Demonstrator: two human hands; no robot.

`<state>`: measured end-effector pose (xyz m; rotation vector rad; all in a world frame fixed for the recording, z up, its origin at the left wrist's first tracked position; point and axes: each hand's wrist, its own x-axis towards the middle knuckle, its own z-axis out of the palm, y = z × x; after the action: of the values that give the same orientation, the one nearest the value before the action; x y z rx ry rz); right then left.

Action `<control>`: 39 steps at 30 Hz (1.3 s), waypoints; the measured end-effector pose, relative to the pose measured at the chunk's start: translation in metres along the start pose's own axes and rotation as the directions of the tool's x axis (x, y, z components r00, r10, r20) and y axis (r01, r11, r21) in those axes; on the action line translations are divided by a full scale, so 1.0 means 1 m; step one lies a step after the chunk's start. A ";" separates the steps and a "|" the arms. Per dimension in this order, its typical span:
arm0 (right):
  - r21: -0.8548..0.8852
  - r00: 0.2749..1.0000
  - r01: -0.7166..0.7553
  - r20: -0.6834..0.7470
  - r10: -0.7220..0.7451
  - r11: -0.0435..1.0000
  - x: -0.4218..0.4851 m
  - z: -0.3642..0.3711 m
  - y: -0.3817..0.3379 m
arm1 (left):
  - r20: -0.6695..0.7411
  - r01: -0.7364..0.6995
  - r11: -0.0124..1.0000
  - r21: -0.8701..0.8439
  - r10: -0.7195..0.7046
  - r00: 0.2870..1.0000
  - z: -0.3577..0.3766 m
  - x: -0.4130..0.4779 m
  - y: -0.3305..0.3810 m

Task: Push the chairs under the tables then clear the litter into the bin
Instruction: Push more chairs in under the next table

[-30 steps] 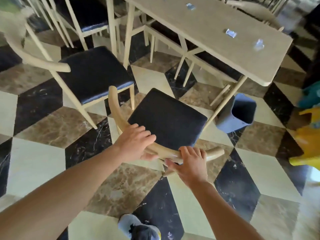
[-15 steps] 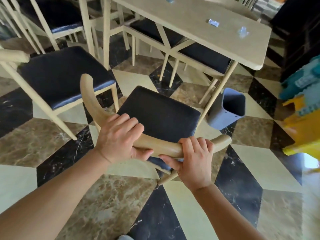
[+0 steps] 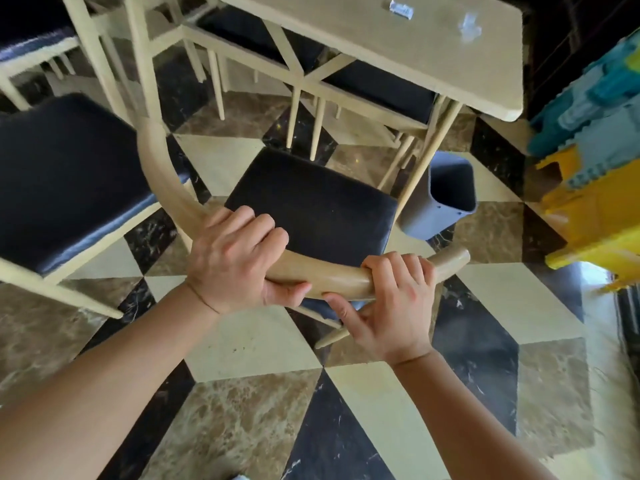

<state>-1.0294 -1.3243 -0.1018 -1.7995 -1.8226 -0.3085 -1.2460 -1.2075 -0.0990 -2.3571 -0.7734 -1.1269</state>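
Note:
A pale wooden chair with a dark seat (image 3: 311, 202) stands just short of the light wooden table (image 3: 398, 46). Both hands hold its curved backrest rail: my left hand (image 3: 235, 258) grips the middle of the rail, and my right hand (image 3: 391, 303) grips it nearer the right end. A grey-blue bin (image 3: 440, 195) sits on the floor by the table's near right leg. On the tabletop lie two small pieces of litter, a silvery wrapper (image 3: 401, 9) and a clear scrap (image 3: 468, 26).
Another dark-seated chair (image 3: 62, 181) stands close on the left. Two chairs (image 3: 377, 84) are tucked under the table's far side. Yellow and teal plastic objects (image 3: 595, 188) crowd the right. The floor is patterned marble tile.
The chair, held by both hands, has moved forward toward the table. The view has closed in on the table and bin, and both hands keep their grip on the backrest.

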 end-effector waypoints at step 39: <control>-0.030 0.974 -0.181 0.130 0.183 0.983 0.075 0.042 -0.053 | 0.400 -0.022 0.949 -0.315 0.154 0.903 0.034 0.030 -0.125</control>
<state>-1.0867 -1.2424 -0.0849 -2.0252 -1.7297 -0.1383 -1.2912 -1.0840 -0.0795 -2.9218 -0.6528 -0.7438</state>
